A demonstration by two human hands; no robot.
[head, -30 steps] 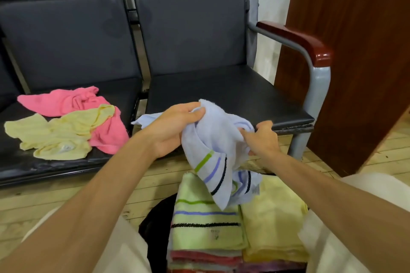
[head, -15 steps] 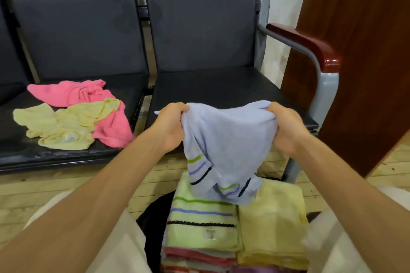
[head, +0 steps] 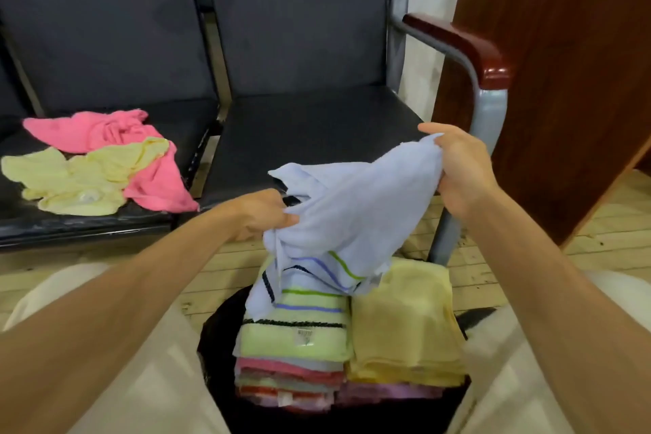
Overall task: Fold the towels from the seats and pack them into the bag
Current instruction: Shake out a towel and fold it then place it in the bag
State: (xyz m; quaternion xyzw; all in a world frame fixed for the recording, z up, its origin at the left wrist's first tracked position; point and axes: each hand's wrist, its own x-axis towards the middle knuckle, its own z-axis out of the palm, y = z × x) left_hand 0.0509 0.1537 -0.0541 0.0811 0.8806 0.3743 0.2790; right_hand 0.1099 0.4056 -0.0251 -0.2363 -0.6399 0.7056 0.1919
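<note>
Row of dark padded seats across the back. The right seat's cushion is bare, its front edge just behind the hands. A grey metal armrest with a red-brown wooden cap bounds it on the right. A brown wooden panel stands just right of the armrest, closing that side. Pale wood plank floor shows between seats and knees.

Black bag sits open on the floor between the person's knees, with two stacks of folded towels inside, side by side and touching. Left stack is topped by a green striped towel with pink and red layers under it. Right stack is topped by a yellow folded towel over a purple layer.

Light blue towel is held up in the air over the bag, unfolded and bunched, with its striped hem hanging onto the green towel. Right hand pinches its upper right corner, fingers curled. Left hand grips its lower left edge, fingers curled.

On the left seat, a crumpled pink towel lies with a pale yellow towel partly over it, near the front edge.
</note>
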